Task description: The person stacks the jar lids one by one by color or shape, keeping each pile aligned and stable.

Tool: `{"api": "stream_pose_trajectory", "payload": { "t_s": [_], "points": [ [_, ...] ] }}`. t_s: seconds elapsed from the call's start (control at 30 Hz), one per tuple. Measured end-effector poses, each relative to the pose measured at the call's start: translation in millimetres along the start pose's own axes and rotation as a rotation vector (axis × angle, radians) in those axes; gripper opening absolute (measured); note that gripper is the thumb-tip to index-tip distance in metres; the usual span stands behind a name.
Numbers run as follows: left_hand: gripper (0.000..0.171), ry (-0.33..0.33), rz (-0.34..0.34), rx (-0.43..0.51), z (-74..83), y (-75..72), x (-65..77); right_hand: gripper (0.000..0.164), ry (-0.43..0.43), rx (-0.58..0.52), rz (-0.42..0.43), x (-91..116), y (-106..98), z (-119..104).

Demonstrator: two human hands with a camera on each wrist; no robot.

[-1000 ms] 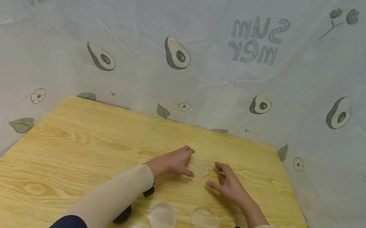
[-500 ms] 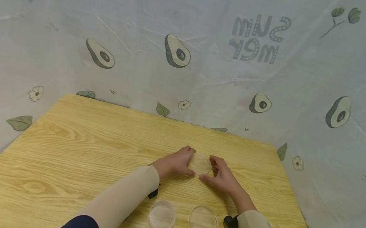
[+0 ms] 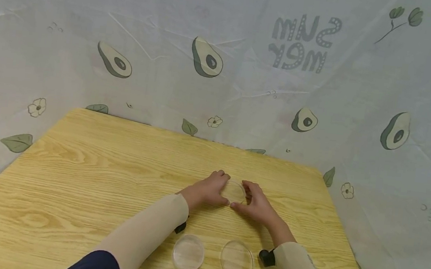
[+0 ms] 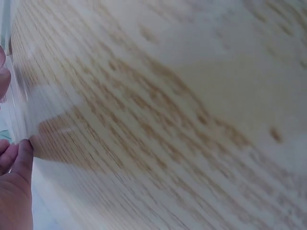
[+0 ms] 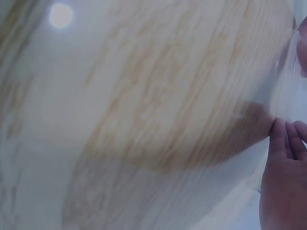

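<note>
Toward the back of the wooden table, a clear round petri dish lies between both hands. The left hand holds its left side, thumb at the near edge and fingers at the far edge. From the right, the right hand grips the opposite rim in the same way, and the two thumb tips nearly meet in front. Fingertips press at the clear rim in the left wrist view. The right wrist view shows fingertips at the dish's thin edge, close to the wood.
Nearer the body, two more clear round dishes lie side by side: a slightly cloudy one on the left and a clearer, slightly larger one on the right. The table ends behind at a hanging avocado-print sheet.
The right hand has moved left from beside the dish to its rim and now grips it. The left hand has stayed at the left side. The view has shifted slightly.
</note>
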State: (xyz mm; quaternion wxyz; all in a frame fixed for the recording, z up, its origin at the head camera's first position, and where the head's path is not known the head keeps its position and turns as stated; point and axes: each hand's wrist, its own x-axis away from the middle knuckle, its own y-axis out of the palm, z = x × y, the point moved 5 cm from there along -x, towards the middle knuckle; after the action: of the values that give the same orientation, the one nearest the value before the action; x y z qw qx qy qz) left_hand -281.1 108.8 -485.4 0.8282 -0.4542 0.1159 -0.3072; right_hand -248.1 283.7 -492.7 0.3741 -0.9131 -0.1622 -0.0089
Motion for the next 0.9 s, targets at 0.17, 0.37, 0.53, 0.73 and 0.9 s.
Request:
{"api": "stream_pose_trajectory", "payload": {
  "t_s": [0.17, 0.37, 0.53, 0.73, 0.9],
  "points": [
    [0.08, 0.0, 0.006, 0.004, 0.5, 0.0, -0.5, 0.088, -0.015, 0.01, 0.005, -0.5, 0.0, -2.3],
    [0.079, -0.002, 0.009, 0.008, 1.2, 1.7, -1.8, 0.084, -0.008, 0.042, 0.02, -0.2, -0.7, -0.8],
    [0.079, -0.021, 0.006, 0.033, 2.2, 1.1, -0.1, 0.082, -0.002, 0.044, 0.019, -0.6, -0.2, 1.3],
    [0.077, -0.042, -0.004, 0.041, 3.4, -0.6, 1.8, 0.082, -0.005, 0.054, 0.025, -0.8, 0.2, -0.4],
    [0.077, -0.053, -0.01, 0.037, 4.8, -1.6, 2.5, 0.081, -0.015, 0.066, 0.035, -0.7, 0.3, -3.6]
  ]
}}
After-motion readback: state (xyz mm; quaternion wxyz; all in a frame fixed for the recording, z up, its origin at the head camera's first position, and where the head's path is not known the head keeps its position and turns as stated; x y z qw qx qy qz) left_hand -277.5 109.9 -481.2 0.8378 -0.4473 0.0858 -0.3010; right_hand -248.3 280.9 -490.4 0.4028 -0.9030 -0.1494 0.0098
